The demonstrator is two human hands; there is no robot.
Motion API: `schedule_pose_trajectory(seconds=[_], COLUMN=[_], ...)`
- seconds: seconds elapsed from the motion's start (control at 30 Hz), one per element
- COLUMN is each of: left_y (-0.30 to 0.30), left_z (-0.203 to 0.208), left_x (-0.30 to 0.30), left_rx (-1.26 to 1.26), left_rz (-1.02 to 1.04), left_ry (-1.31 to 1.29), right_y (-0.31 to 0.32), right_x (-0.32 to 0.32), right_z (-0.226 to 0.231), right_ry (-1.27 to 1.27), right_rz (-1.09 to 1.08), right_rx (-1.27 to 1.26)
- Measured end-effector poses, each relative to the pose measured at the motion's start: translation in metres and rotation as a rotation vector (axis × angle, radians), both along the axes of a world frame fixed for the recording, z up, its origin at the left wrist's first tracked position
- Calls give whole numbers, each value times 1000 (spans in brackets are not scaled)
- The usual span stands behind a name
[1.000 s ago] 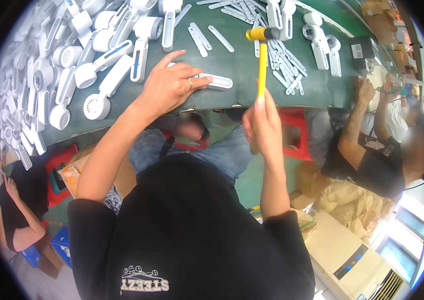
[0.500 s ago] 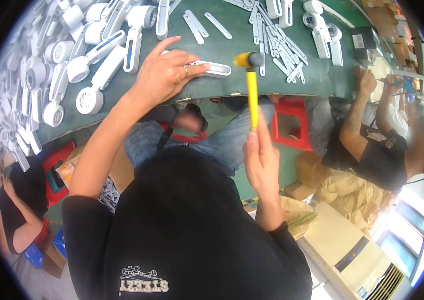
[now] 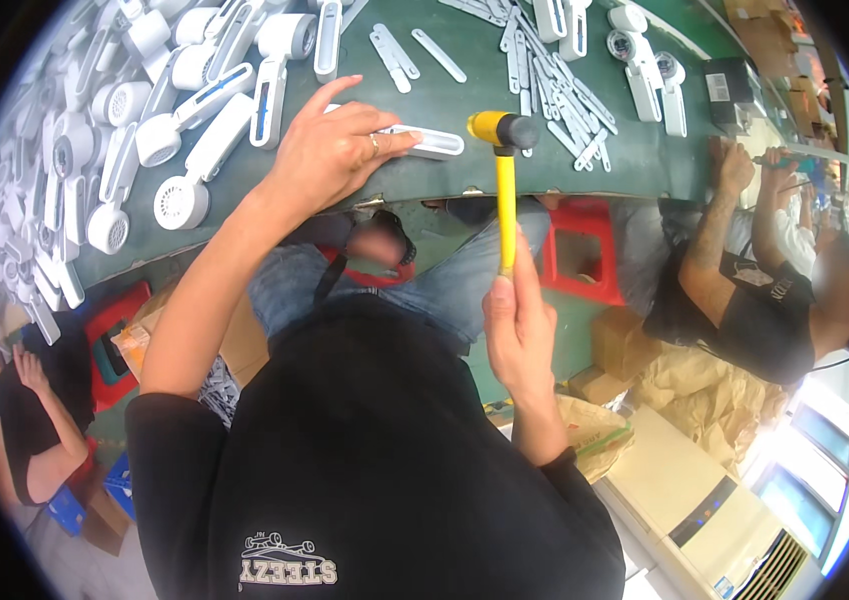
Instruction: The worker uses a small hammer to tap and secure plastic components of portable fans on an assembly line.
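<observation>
My left hand (image 3: 330,155) presses a white shower-head handle (image 3: 437,143) against the green table near its front edge. The handle lies on its side-to-side length with a long recessed slot facing up; its other end is hidden under my palm. In my right hand (image 3: 523,335) is a hammer (image 3: 506,205), gripped low on its yellow shaft. Its yellow and black head is raised just right of the handle's end, apart from it as far as I can tell.
White shower heads (image 3: 183,203) pile up on the left of the green table (image 3: 445,95). Thin grey strips (image 3: 565,105) lie in a heap farther back right. A red stool (image 3: 585,240) stands below the edge. A co-worker (image 3: 735,290) sits at right, another person (image 3: 40,410) at left.
The hammer head has shifted slightly right and down, and its shaft stands a little straighter. My left hand and the handle have hardly moved.
</observation>
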State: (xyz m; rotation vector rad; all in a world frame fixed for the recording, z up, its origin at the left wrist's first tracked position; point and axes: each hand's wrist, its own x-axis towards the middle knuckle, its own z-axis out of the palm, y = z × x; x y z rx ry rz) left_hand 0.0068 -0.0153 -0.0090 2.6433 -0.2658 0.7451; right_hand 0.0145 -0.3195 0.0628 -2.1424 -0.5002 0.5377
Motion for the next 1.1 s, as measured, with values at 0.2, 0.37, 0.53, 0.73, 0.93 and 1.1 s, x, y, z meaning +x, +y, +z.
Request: schedule_pose_trajectory(seconds=[0.2,0.37,0.53,0.73,0.93,1.1], left_y=[-1,-2,-35,-24,-34,-24], left_z=[-2,9,35,33,-10,-24], left_x=[3,11,41,40,5,18], left_rx=[9,17,235,73,-228,-203], left_rz=[-9,-3,-271,-227,55,78], left_ry=[-5,112,211,161,41,-18], right_y=[-4,-9,-15,-27,-20,-1], right_x=[0,14,14,12,14,8], right_z=[-5,-22,-17,-18,-7,18], right_ry=[-27,245,285,300,195,-6], right_rz=[-9,-32,-217,-241,-98,-96], right_rx=[9,-86,244,298,76,-25])
